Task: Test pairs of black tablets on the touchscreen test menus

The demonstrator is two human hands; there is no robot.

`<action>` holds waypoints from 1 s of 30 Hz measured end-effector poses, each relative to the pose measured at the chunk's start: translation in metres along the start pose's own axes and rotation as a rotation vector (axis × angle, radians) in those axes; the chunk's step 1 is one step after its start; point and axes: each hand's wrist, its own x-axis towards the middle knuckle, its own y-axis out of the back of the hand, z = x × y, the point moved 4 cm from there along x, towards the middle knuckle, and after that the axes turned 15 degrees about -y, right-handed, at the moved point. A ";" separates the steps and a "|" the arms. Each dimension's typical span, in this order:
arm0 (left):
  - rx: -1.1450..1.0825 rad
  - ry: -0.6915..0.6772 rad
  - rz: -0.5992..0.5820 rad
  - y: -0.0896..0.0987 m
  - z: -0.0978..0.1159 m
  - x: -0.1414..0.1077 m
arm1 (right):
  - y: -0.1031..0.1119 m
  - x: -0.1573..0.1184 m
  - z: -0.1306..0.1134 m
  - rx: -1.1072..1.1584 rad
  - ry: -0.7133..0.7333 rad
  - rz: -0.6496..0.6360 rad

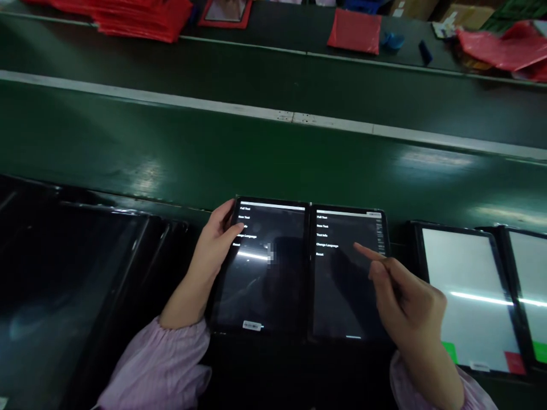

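Two tablets lie side by side, both showing a dark menu with white text lines such as "Full Test", "Change Language" and "Reset". My left hand (216, 242) grips the upper left edge of the left tablet (269, 290), its thumb over the screen and its other fingers partly hidden behind the edge. A small white label sits near that tablet's bottom. Over the right tablet (337, 296), my right hand (408, 299) stretches out its index finger at the height of the "Change Language" line, the other fingers curled and holding nothing. Whether the fingertip touches the glass I cannot tell.
To the right lie a tablet with a white screen (464, 285) and another (532, 267) beside it. Dark glossy panels (55, 273) fill the left. Beyond the green surface (256, 154), a far ledge carries red pouches (137, 17), a red packet (355, 31) and a blue item (392, 41).
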 end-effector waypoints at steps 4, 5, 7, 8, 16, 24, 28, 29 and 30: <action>-0.011 -0.017 0.026 0.004 -0.002 -0.001 | 0.005 -0.001 0.004 0.038 -0.024 0.032; -0.020 -0.030 0.040 0.005 -0.002 -0.001 | 0.006 0.000 0.004 0.046 -0.024 0.028; -0.037 -0.052 0.067 0.006 -0.002 -0.002 | 0.006 0.002 0.002 0.044 -0.020 -0.006; -0.048 -0.056 0.078 0.007 -0.003 -0.002 | 0.006 0.002 0.001 0.038 -0.016 -0.026; -0.104 -0.053 0.093 0.008 -0.006 0.002 | -0.006 0.003 -0.007 0.048 0.076 -0.222; -0.124 -0.056 0.065 0.010 -0.007 0.002 | -0.029 -0.012 -0.021 0.085 0.267 -0.416; -0.169 -0.051 0.048 0.010 -0.008 0.002 | -0.033 -0.011 -0.021 0.019 0.316 -0.395; -0.177 -0.050 0.046 0.010 -0.008 0.003 | -0.032 -0.009 -0.020 -0.006 0.312 -0.373; -0.183 -0.049 0.043 0.010 -0.008 0.003 | -0.028 -0.007 -0.018 -0.030 0.307 -0.343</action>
